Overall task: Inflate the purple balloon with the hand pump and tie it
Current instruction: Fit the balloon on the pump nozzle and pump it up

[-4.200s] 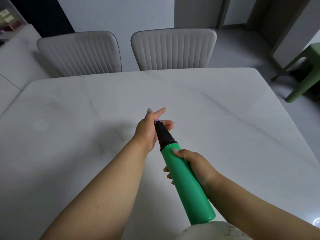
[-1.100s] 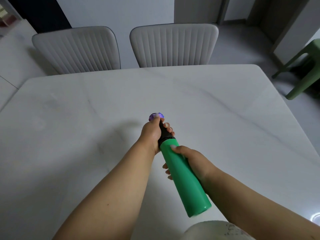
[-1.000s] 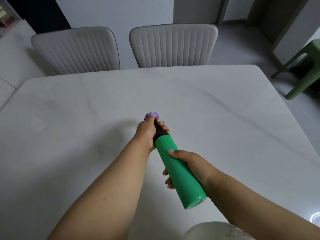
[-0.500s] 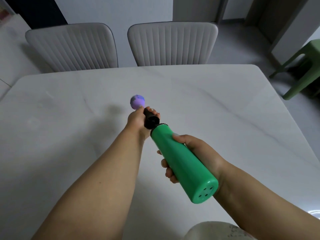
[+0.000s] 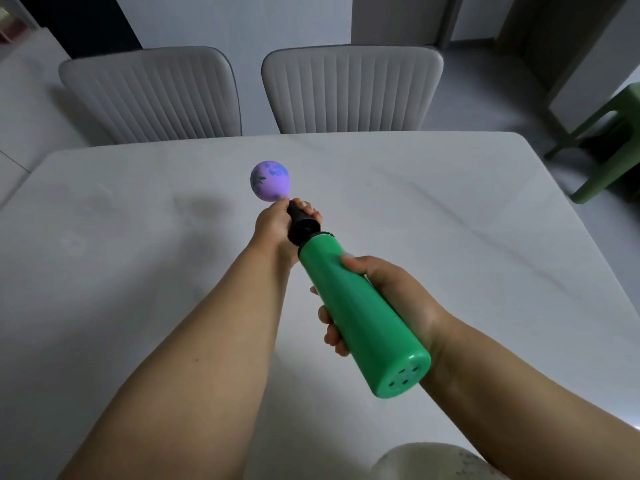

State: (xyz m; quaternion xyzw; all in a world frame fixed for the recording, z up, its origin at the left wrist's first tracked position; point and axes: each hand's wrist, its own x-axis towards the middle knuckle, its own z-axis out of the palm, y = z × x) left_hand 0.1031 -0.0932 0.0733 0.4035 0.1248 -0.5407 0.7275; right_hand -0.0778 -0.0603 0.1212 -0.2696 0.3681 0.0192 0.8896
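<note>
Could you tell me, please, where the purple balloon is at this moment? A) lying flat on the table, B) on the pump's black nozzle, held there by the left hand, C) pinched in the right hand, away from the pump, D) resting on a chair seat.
B: the purple balloon, partly inflated, sits at the tip of the black nozzle, where the left hand grips its neck, while the right hand holds the green pump body.

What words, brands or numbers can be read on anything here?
None can be read.
Balloon: dark blue-green printed blotches, no legible letters.
Pump: plain green, only small holes in its end cap.
Table: bare marble veins, no label.
</note>
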